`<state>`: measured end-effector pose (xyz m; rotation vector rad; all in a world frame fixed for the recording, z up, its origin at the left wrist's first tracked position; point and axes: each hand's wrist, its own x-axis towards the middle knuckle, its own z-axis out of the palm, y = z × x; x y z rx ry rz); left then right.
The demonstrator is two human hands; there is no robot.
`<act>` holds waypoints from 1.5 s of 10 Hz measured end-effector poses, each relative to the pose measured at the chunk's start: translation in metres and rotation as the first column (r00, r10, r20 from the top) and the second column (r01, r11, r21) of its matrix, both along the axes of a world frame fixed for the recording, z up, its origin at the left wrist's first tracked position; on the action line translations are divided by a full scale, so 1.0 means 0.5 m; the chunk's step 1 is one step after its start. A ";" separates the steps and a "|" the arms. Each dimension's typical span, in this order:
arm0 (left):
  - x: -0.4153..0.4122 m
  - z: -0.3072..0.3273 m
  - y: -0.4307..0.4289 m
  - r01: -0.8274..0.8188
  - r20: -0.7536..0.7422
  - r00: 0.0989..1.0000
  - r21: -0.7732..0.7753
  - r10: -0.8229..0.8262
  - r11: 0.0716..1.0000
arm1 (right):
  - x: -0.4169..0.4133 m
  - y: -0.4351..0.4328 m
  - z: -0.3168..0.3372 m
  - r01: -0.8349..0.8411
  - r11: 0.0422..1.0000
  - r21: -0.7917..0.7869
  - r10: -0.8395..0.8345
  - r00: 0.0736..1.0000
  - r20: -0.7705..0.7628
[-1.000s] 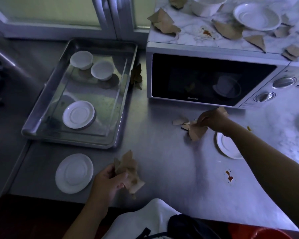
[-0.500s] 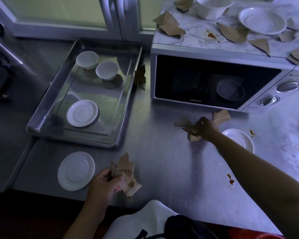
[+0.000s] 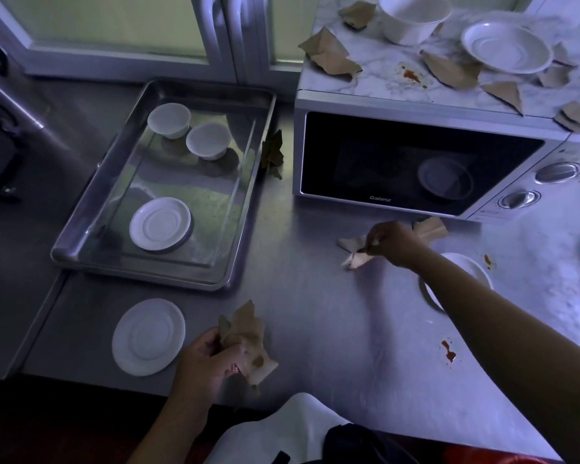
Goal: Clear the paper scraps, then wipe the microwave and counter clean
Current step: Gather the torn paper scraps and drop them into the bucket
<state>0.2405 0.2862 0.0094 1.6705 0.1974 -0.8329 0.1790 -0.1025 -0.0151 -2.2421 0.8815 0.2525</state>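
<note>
The steel counter held a microwave at the back right, its top littered with paper scraps, and a tray at left, bare steel lying open between them. The right hand pinched scraps before the microwave door; at the counter's near edge the left hand gripped a crumpled bunch

"Galanz" in pale letters on the lower edge of the microwave door, no other readable text

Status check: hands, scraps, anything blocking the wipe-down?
Left hand holds scrap bundle. Right hand pinches counter scrap. Microwave top not cleared: scraps, bowl, plate, red stain.
</note>
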 end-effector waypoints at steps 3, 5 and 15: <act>-0.001 0.005 0.001 -0.018 0.021 1.000 0.014 0.018 1.000 | 0.085 0.026 -0.048 -0.006 0.994 -0.111 -0.026 0.958 -0.287; 0.001 -0.003 0.004 -0.011 0.020 1.000 0.012 0.011 1.000 | 0.047 0.062 -0.058 0.178 0.984 0.011 -0.173 0.968 -0.181; -0.026 -0.036 -0.007 -0.006 0.011 1.000 0.046 0.006 0.999 | -0.042 -0.046 -0.070 0.470 0.882 0.039 -0.465 0.881 -0.085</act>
